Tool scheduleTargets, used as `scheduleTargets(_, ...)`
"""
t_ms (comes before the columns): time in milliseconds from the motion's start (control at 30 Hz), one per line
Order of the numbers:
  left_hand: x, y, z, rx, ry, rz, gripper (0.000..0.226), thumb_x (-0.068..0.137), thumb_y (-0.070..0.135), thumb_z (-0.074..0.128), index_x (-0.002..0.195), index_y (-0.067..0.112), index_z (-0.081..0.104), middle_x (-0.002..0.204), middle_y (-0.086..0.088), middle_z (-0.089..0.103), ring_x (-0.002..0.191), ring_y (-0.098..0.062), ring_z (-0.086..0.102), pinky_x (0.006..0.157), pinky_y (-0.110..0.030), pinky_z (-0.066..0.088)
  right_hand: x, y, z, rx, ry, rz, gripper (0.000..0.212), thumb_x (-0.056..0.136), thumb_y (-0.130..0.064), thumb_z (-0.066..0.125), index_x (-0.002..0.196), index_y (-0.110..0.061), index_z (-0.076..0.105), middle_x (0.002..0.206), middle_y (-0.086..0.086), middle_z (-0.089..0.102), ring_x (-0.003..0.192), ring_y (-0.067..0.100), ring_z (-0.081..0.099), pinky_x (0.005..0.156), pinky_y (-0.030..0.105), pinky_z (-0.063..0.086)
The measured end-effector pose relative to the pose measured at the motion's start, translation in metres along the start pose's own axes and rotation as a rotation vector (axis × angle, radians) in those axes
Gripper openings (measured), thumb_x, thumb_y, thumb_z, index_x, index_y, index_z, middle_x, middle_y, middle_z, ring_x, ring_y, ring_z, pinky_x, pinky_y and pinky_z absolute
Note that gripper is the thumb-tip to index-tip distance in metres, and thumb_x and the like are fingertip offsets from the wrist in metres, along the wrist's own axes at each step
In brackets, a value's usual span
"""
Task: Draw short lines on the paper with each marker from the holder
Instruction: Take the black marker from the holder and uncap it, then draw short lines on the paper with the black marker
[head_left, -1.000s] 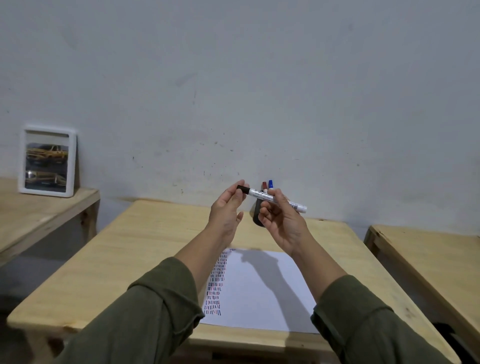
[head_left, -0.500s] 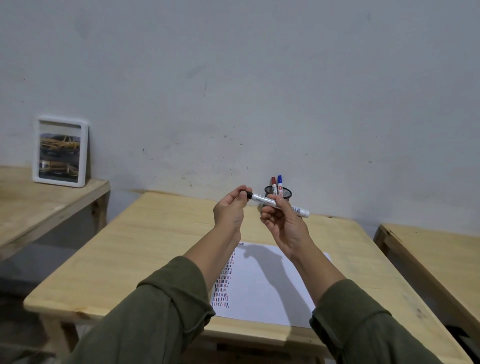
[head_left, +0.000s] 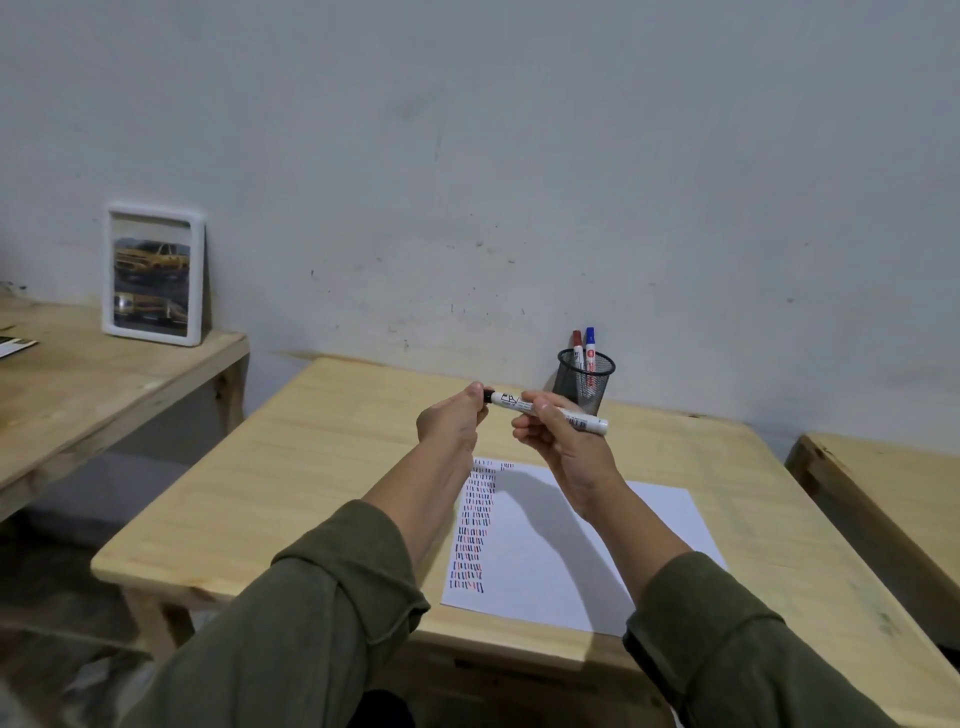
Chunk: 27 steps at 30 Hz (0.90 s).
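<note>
Nearest the camera, two olive-green sleeves (head_left: 322, 623) reach out over the pale wooden table (head_left: 291, 467). Below them lies the white sheet of paper (head_left: 566, 551), its left strip crowded with rows of short red, blue and dark strokes, so plenty of the drawing looks done.

Up above the sheet, both hands meet on a white-barrelled marker with a black cap (head_left: 550, 410), held almost level in mid-air. The left hand (head_left: 451, 423) pinches the black cap end; the right hand (head_left: 558, 441) wraps finger and thumb round the barrel. That two-ended hold reads like a cap coming off or going on, and which one I can't say. The cap itself is mostly buried in the left fingers.

Further back, the black wire-mesh holder (head_left: 584, 382) stands near the wall, a red-capped marker (head_left: 577, 340) and a blue-capped marker (head_left: 590, 340) poking up. Their lower halves are blurred behind the mesh.
</note>
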<state>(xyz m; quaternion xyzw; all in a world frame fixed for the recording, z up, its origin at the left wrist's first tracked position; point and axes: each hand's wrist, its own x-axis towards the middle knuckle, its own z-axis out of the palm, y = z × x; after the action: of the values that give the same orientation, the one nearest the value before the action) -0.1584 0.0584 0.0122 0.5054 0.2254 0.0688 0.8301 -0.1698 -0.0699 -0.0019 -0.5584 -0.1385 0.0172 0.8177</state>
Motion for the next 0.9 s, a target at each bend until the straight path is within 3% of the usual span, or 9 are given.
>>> scheduleTargets(167, 0.013, 0.000, -0.020, 0.024, 0.125, -0.020, 0.030, 0.080, 0.037, 0.071, 0.083, 0.007, 0.066, 0.091, -0.002, 0.070, 0.077, -0.013, 0.061, 0.078, -0.027, 0.047, -0.003, 0.009, -0.003, 0.001, -0.024, 0.014, 0.016, 0.092, -0.006, 0.051, 0.097, -0.007, 0.066, 0.069, 0.005, 0.070, 0.068, 0.014, 0.065, 0.079, 0.025, 0.056)
scheduleTargets(267, 0.017, -0.003, -0.041, 0.229, 0.156, 0.080, 0.035, 0.083, 0.038, 0.067, 0.101, 0.008, 0.070, 0.094, -0.002, 0.067, 0.063, -0.010, 0.055, 0.052, -0.018, 0.042, -0.004, 0.011, -0.010, 0.001, 0.006, 0.050, 0.014, 0.092, -0.006, 0.053, 0.096, -0.007, 0.066, 0.067, 0.004, 0.069, 0.065, 0.014, 0.064, 0.074, 0.024, 0.056)
scheduleTargets(333, 0.016, -0.012, -0.051, 0.414, 0.138, 0.189, 0.027, 0.085, 0.033, 0.066, 0.099, 0.010, 0.069, 0.095, 0.001, 0.066, 0.059, -0.004, 0.052, 0.042, -0.011, 0.042, -0.005, 0.012, -0.013, -0.041, 0.042, 0.079, 0.009, 0.090, -0.008, 0.057, 0.092, -0.007, 0.066, 0.063, 0.002, 0.066, 0.061, 0.014, 0.061, 0.067, 0.022, 0.054)
scheduleTargets(367, 0.015, -0.018, -0.056, 0.491, 0.115, 0.224, 0.024, 0.083, 0.030, 0.069, 0.095, 0.009, 0.069, 0.095, 0.000, 0.069, 0.059, -0.003, 0.055, 0.045, -0.010, 0.046, -0.006, 0.014, -0.014, -0.065, 0.064, 0.092, 0.006, 0.088, -0.009, 0.060, 0.089, -0.006, 0.065, 0.060, 0.001, 0.064, 0.059, 0.013, 0.059, 0.064, 0.021, 0.052)
scheduleTargets(433, 0.010, -0.028, -0.063, 0.611, 0.089, 0.265, 0.018, 0.078, 0.027, 0.074, 0.086, 0.012, 0.068, 0.087, -0.001, 0.074, 0.061, -0.007, 0.066, 0.067, -0.027, 0.059, -0.007, 0.017, -0.017, -0.103, 0.112, 0.103, 0.004, 0.086, -0.010, 0.063, 0.083, -0.007, 0.064, 0.055, 0.000, 0.061, 0.056, 0.012, 0.054, 0.057, 0.019, 0.049)
scheduleTargets(500, 0.011, -0.039, -0.069, 0.742, 0.059, 0.303, 0.014, 0.074, 0.029, 0.075, 0.078, 0.019, 0.066, 0.080, 0.001, 0.074, 0.068, -0.013, 0.071, 0.079, -0.038, 0.058, -0.009, 0.023, -0.019, -0.125, 0.145, 0.120, 0.004, 0.086, -0.010, 0.063, 0.083, -0.008, 0.065, 0.053, 0.000, 0.059, 0.052, 0.011, 0.052, 0.053, 0.018, 0.047)
scheduleTargets(633, 0.010, -0.047, -0.076, 1.032, 0.073, 0.395, 0.014, 0.076, 0.035, 0.072, 0.075, 0.027, 0.060, 0.086, 0.005, 0.074, 0.091, -0.017, 0.066, 0.089, -0.037, 0.049, -0.013, 0.030, -0.021, -0.098, 0.153, 0.165, 0.012, 0.088, -0.008, 0.060, 0.098, -0.010, 0.067, 0.055, 0.002, 0.060, 0.049, 0.010, 0.053, 0.054, 0.017, 0.049)
scheduleTargets(800, 0.015, -0.055, -0.081, 1.082, 0.057, 0.451, 0.017, 0.077, 0.038, 0.070, 0.086, 0.024, 0.067, 0.092, 0.005, 0.073, 0.099, -0.017, 0.063, 0.091, -0.035, 0.043, -0.013, 0.034, -0.022, -0.106, 0.151, 0.205, 0.014, 0.089, -0.016, 0.060, 0.099, -0.012, 0.069, 0.068, 0.003, 0.072, 0.059, 0.010, 0.065, 0.056, 0.018, 0.051)
scheduleTargets(900, 0.017, -0.058, -0.082, 1.113, 0.056, 0.502, 0.032, 0.078, 0.042, 0.068, 0.104, 0.025, 0.064, 0.107, 0.006, 0.071, 0.113, -0.016, 0.057, 0.094, -0.034, 0.036, -0.014, 0.035, -0.023, -0.122, 0.159, 0.219, 0.012, 0.088, -0.018, 0.062, 0.095, -0.011, 0.069, 0.074, 0.006, 0.072, 0.063, 0.012, 0.067, 0.056, 0.019, 0.051)
